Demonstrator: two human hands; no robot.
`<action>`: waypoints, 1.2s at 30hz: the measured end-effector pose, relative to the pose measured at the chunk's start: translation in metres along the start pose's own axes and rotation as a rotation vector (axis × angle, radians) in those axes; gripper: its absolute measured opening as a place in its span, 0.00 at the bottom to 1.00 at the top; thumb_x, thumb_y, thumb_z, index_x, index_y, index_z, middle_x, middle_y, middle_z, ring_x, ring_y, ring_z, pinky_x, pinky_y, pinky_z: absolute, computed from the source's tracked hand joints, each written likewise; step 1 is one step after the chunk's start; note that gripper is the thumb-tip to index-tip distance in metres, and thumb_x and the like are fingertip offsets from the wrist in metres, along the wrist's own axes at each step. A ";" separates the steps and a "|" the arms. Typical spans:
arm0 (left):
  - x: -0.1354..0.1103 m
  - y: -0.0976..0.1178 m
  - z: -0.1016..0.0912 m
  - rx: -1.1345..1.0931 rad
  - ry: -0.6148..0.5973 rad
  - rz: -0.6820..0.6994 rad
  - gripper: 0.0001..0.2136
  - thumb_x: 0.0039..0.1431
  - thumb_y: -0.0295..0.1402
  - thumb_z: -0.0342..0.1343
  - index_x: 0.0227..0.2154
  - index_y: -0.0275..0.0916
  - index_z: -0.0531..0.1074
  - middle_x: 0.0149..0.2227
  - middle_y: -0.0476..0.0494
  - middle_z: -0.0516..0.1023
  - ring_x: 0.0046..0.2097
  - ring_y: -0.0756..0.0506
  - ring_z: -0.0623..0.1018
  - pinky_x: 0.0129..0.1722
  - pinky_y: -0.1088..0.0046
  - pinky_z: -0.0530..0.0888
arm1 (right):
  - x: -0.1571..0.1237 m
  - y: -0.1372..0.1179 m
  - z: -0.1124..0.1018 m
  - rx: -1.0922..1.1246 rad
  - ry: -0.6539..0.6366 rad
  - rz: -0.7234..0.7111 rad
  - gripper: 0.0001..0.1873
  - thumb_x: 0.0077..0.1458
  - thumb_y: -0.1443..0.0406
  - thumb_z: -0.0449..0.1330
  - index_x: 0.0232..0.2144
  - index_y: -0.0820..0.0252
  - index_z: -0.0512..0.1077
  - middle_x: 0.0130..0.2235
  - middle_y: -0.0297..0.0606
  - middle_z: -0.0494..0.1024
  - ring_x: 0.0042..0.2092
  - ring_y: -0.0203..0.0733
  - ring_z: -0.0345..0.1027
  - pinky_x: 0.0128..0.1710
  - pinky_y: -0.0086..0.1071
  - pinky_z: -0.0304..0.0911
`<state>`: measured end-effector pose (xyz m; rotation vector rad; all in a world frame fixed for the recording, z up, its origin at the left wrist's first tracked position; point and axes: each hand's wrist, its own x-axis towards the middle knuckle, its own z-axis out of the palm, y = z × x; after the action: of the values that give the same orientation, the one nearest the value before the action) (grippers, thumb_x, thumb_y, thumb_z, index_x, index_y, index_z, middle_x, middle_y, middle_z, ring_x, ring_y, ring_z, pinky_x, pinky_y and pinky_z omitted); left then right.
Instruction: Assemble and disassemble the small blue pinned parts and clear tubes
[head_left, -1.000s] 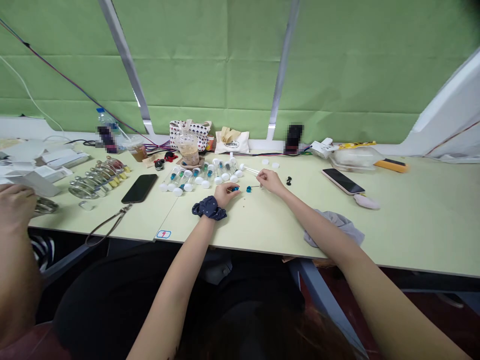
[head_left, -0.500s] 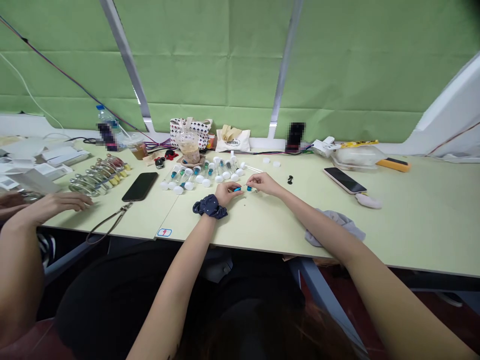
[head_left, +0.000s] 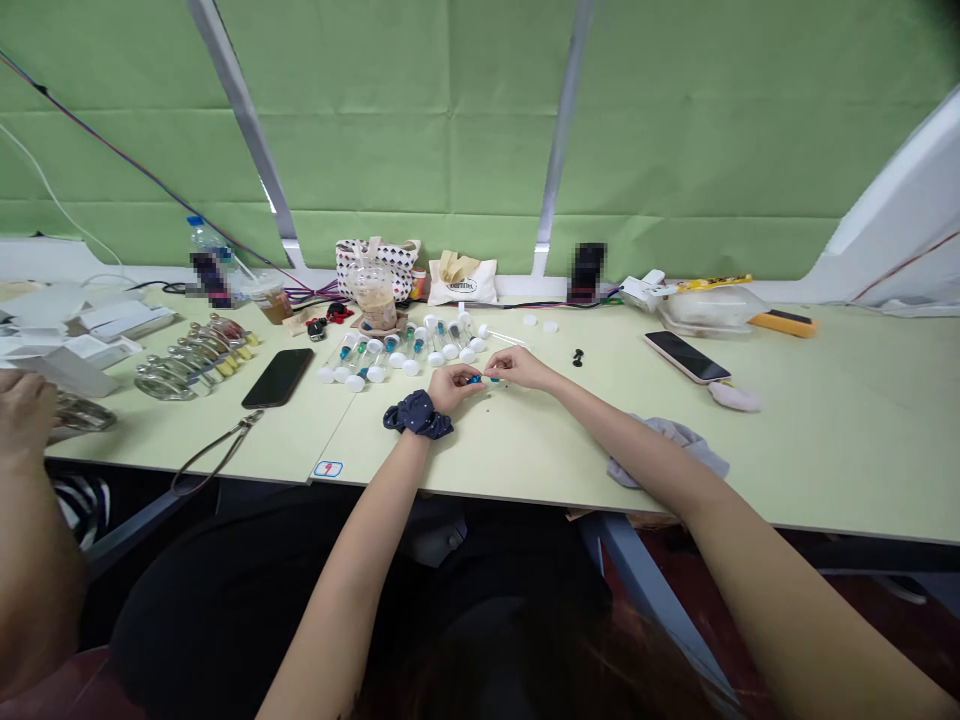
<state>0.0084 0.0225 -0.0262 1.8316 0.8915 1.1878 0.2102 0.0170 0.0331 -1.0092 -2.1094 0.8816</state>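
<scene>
My left hand (head_left: 450,387), with a dark blue scrunchie (head_left: 418,414) on its wrist, is closed in a pinch on a small shiny blue piece (head_left: 474,379). Close beside it, the fingers of my right hand (head_left: 523,368) are pressed together, their tips at the blue piece. What the right fingers hold is too small to make out. A second blue bit (head_left: 495,379) shows just under the right fingertips. Behind and left of my hands lie several clear vials with white caps (head_left: 355,383), some with blue or green contents.
At left, a co-worker's hand (head_left: 26,410) is by several glass pieces (head_left: 161,380) and white boxes (head_left: 71,365). A black phone (head_left: 277,378) and an iced drink cup (head_left: 373,298) stand nearby. To the right are another phone (head_left: 688,357), a grey cloth (head_left: 675,445) and a small black part (head_left: 577,357).
My right fingertips have moved slightly left, closer to the blue piece in my left hand. The co-worker's outstretched hand has drawn back left. The view has shifted slightly.
</scene>
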 end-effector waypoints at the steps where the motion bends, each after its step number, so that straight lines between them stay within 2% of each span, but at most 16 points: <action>1: 0.000 0.000 0.000 -0.003 0.000 0.002 0.20 0.41 0.43 0.67 0.34 0.34 0.76 0.25 0.46 0.75 0.24 0.52 0.69 0.24 0.75 0.67 | 0.000 0.001 0.000 0.006 -0.003 -0.001 0.20 0.46 0.52 0.62 0.28 0.66 0.76 0.19 0.30 0.64 0.23 0.30 0.52 0.23 0.26 0.48; 12: 0.000 0.005 0.001 -0.019 0.005 -0.002 0.19 0.41 0.43 0.67 0.33 0.34 0.76 0.24 0.46 0.75 0.23 0.52 0.69 0.23 0.75 0.66 | 0.002 0.009 -0.002 0.053 -0.045 0.023 0.20 0.47 0.52 0.62 0.30 0.67 0.76 0.20 0.29 0.63 0.23 0.30 0.52 0.23 0.27 0.48; 17: -0.001 0.008 0.000 0.069 -0.029 0.009 0.18 0.44 0.43 0.65 0.34 0.33 0.77 0.22 0.48 0.74 0.22 0.53 0.67 0.21 0.77 0.63 | 0.006 -0.006 -0.002 -0.280 -0.059 -0.009 0.09 0.51 0.63 0.60 0.28 0.64 0.75 0.22 0.33 0.69 0.26 0.34 0.59 0.28 0.27 0.52; 19: -0.002 0.010 0.000 0.084 -0.039 0.016 0.17 0.47 0.43 0.63 0.34 0.34 0.77 0.24 0.47 0.75 0.22 0.53 0.67 0.21 0.77 0.63 | 0.009 -0.017 0.001 -0.447 -0.079 -0.072 0.05 0.51 0.69 0.58 0.28 0.64 0.74 0.28 0.37 0.72 0.31 0.37 0.63 0.33 0.28 0.55; 21: -0.002 0.012 0.000 0.093 -0.043 0.020 0.16 0.50 0.43 0.60 0.34 0.34 0.77 0.25 0.46 0.76 0.21 0.54 0.66 0.21 0.77 0.64 | 0.012 -0.027 0.006 -0.537 -0.077 -0.142 0.06 0.52 0.72 0.55 0.31 0.65 0.72 0.34 0.42 0.72 0.36 0.40 0.64 0.37 0.30 0.57; 23: -0.002 0.014 0.000 0.086 -0.043 0.016 0.16 0.51 0.44 0.59 0.33 0.34 0.76 0.26 0.45 0.76 0.21 0.54 0.67 0.20 0.77 0.65 | 0.015 -0.036 0.012 -0.522 -0.041 -0.192 0.09 0.53 0.74 0.52 0.35 0.65 0.70 0.38 0.44 0.72 0.39 0.42 0.64 0.40 0.33 0.59; 26: -0.001 0.016 0.000 0.060 -0.034 -0.016 0.16 0.51 0.44 0.58 0.33 0.34 0.76 0.27 0.44 0.77 0.21 0.53 0.69 0.20 0.76 0.67 | 0.023 -0.040 0.014 -0.330 -0.005 -0.207 0.09 0.57 0.71 0.50 0.39 0.63 0.68 0.41 0.44 0.72 0.42 0.42 0.65 0.43 0.35 0.61; 29: -0.001 0.015 0.000 0.038 0.019 -0.055 0.17 0.51 0.45 0.58 0.32 0.34 0.76 0.27 0.44 0.77 0.21 0.52 0.70 0.20 0.75 0.68 | 0.036 -0.032 0.004 -0.014 0.091 -0.077 0.11 0.63 0.63 0.48 0.43 0.60 0.66 0.45 0.42 0.73 0.43 0.38 0.67 0.39 0.31 0.65; 31: 0.000 0.014 0.000 0.006 0.070 -0.072 0.17 0.51 0.45 0.58 0.32 0.34 0.76 0.27 0.43 0.77 0.23 0.51 0.72 0.22 0.74 0.70 | 0.046 -0.019 -0.008 0.140 0.261 0.066 0.14 0.65 0.60 0.44 0.42 0.60 0.66 0.46 0.42 0.73 0.40 0.36 0.69 0.35 0.27 0.66; 33: 0.001 0.012 0.000 -0.019 0.114 -0.083 0.17 0.50 0.46 0.59 0.32 0.34 0.75 0.28 0.43 0.77 0.25 0.50 0.73 0.25 0.73 0.73 | 0.055 -0.003 -0.021 0.179 0.424 0.215 0.14 0.65 0.62 0.43 0.40 0.61 0.67 0.42 0.43 0.75 0.35 0.34 0.71 0.32 0.26 0.66; 34: 0.001 0.010 -0.001 -0.022 0.131 -0.088 0.17 0.50 0.46 0.59 0.31 0.35 0.75 0.28 0.43 0.77 0.26 0.50 0.74 0.26 0.72 0.73 | 0.058 0.006 -0.025 0.163 0.408 0.268 0.13 0.64 0.63 0.45 0.39 0.62 0.67 0.40 0.43 0.77 0.33 0.34 0.71 0.31 0.27 0.67; 36: 0.002 0.008 -0.002 -0.010 0.160 -0.091 0.17 0.50 0.46 0.59 0.31 0.35 0.75 0.28 0.43 0.77 0.26 0.50 0.74 0.27 0.72 0.74 | 0.063 0.023 -0.029 0.088 0.282 0.344 0.10 0.62 0.66 0.50 0.36 0.63 0.70 0.36 0.43 0.78 0.32 0.36 0.73 0.33 0.29 0.68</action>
<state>0.0084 0.0208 -0.0183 1.6872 1.0459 1.2922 0.2102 0.0886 0.0474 -1.3871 -1.6770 0.9231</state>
